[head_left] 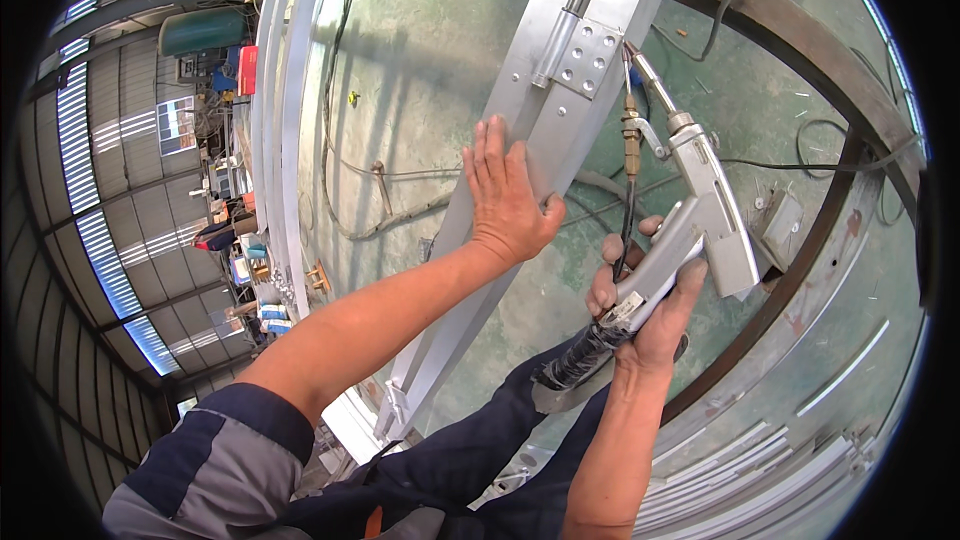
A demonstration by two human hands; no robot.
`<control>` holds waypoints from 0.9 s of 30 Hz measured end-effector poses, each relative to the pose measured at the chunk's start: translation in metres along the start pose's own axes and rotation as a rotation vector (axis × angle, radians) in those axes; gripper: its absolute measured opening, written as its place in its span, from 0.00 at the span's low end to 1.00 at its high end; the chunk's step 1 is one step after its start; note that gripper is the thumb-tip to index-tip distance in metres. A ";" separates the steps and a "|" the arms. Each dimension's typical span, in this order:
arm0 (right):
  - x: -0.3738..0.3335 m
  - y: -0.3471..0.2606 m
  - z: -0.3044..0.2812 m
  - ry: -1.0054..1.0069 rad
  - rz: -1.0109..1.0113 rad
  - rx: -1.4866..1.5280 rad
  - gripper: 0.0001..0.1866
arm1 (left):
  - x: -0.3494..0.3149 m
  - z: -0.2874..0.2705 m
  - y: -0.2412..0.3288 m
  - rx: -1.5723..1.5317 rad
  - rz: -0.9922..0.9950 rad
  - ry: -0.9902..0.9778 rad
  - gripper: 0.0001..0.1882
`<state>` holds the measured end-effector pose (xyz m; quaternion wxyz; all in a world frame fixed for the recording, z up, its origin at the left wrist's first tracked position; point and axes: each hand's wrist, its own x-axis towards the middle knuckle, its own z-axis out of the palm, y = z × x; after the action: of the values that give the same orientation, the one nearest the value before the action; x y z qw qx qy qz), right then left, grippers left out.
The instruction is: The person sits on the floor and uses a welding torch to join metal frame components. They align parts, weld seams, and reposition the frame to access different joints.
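Note:
My left hand (pixel 508 195) lies flat on a long silvery metal profile (pixel 570 130), fingers spread, holding nothing. Farther along the profile sits a hinge (pixel 590 58), its dimpled plate flat on the metal and its round barrel along the left side. In my right hand (pixel 655 330) is a grey handheld welding gun (pixel 705 175), the fingers wrapped round its grip. The gun's narrow nozzle (pixel 640 65) points at the right edge of the hinge plate; whether it touches cannot be told. A brass wire-feed fitting (pixel 631 135) with a black cable runs beside the nozzle.
A brown steel frame (pixel 765 25) curves round the far and right sides of the work. Cables (pixel 800 165) trail over the green floor. Loose metal strips (pixel 760 480) lie at the lower right. More long profiles (pixel 290 130) and a cluttered workshop stand to the left.

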<state>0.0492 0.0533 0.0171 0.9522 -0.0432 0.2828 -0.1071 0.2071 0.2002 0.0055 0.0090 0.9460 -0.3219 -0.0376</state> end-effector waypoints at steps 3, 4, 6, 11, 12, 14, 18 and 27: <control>0.000 0.002 0.002 -0.009 0.011 0.045 0.41 | 0.000 0.000 0.000 0.004 -0.002 -0.006 0.44; -0.001 0.003 0.002 -0.009 0.017 0.075 0.42 | 0.000 0.000 0.000 0.005 -0.002 -0.006 0.45; -0.001 0.004 0.004 -0.005 0.019 0.080 0.42 | 0.000 0.000 0.000 0.006 0.000 -0.003 0.45; -0.003 0.006 0.007 0.006 0.011 0.014 0.40 | 0.000 0.000 0.001 0.011 0.000 -0.002 0.45; -0.003 0.006 0.006 0.004 0.012 0.005 0.41 | 0.001 0.000 0.001 0.012 0.000 -0.003 0.45; -0.004 0.005 0.005 -0.001 0.014 -0.012 0.41 | 0.001 0.000 0.001 0.011 0.001 0.001 0.45; -0.007 0.006 0.004 -0.013 0.003 -0.042 0.41 | 0.000 -0.001 0.000 0.021 0.005 0.000 0.45; -0.013 0.006 -0.002 -0.029 0.004 -0.074 0.41 | 0.001 -0.001 0.001 0.019 0.002 -0.003 0.44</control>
<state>0.0390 0.0623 0.0212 0.9542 -0.0793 0.2727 -0.0939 0.2071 0.1987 0.0070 -0.0005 0.9457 -0.3232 -0.0358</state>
